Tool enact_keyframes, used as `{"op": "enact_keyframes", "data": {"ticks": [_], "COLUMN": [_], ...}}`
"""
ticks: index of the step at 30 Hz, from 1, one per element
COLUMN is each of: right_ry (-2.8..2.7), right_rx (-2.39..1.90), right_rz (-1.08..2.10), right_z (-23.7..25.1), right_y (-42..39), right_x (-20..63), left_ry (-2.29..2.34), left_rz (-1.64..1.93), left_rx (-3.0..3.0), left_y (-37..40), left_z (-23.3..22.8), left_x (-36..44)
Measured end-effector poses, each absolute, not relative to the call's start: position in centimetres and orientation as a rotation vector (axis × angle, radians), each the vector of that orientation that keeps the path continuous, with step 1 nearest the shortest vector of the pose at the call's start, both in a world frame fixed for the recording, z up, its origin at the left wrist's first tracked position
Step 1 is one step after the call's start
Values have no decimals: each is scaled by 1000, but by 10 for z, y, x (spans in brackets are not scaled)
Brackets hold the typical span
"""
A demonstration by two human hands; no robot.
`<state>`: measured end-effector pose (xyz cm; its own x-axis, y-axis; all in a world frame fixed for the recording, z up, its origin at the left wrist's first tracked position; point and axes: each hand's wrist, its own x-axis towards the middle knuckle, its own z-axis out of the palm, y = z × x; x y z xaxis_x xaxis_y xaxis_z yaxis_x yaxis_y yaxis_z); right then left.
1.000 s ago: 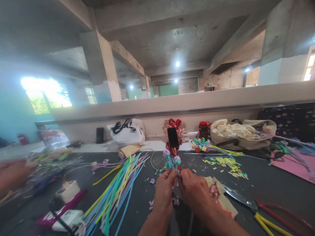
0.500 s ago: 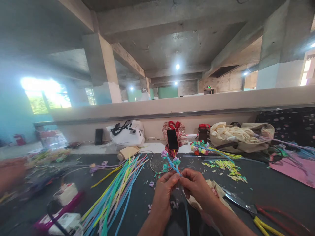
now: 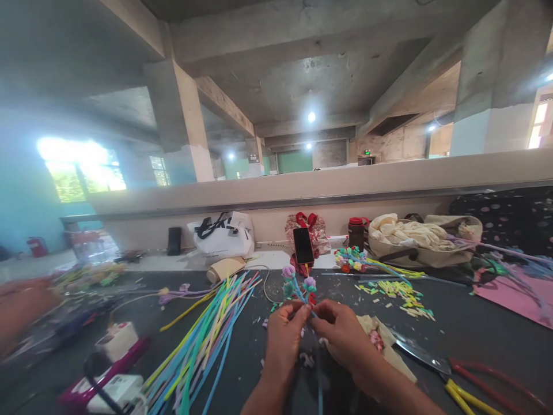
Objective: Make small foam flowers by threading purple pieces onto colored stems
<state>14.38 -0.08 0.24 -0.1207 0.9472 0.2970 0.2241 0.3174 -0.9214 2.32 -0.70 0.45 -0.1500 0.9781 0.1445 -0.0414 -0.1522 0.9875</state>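
Near the middle of the dark table, my left hand (image 3: 286, 329) pinches the blue stem of a small pipe-cleaner flower sprig (image 3: 297, 288). Its lilac and teal blooms stand above my fingertips, with a bit of red among them. My right hand (image 3: 339, 329) is closed at the same stem, thumb and finger pressed together just right of the left fingertips. A long blue pipe cleaner (image 3: 320, 380) hangs down between my wrists. Exactly how the stems cross under the fingers is hidden.
Left lies a bundle of long pipe cleaners (image 3: 207, 340) beside a purple power strip (image 3: 103, 374). Right are large scissors (image 3: 425, 354), yellow cut pieces (image 3: 397, 294) and a finished-looking flower bunch (image 3: 352, 259). A phone (image 3: 303, 245) leans ahead. Another person's blurred arm (image 3: 28, 311) shows at far left.
The blue stem has turned more upright, and its loose lower end has swung left. My right hand has shifted slightly. The other person's arm at the left edge has moved a little inward.
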Motion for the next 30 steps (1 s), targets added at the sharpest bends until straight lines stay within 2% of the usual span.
{"op": "enact_keyframes", "data": {"ticks": [5,9,19,30], "right_ry": [-1161,-939,-859,-840], "right_rx": [-782,-554,-371,-403], "right_rz": [1488,1694,1752,1747], "right_z": [4,-10,-17,-9], "right_y": [-2,4,12,6], "right_x": [145,141,138,137], "left_ry": [1329,1470,1500,1502], "left_rz": [1450,1406,1405,1359], "left_rx": [1533,1662,1780,1790], "left_y": [-12,-15,-21,-21], "left_z": [10,12,13,12], "left_x": [24,26,31,31]}}
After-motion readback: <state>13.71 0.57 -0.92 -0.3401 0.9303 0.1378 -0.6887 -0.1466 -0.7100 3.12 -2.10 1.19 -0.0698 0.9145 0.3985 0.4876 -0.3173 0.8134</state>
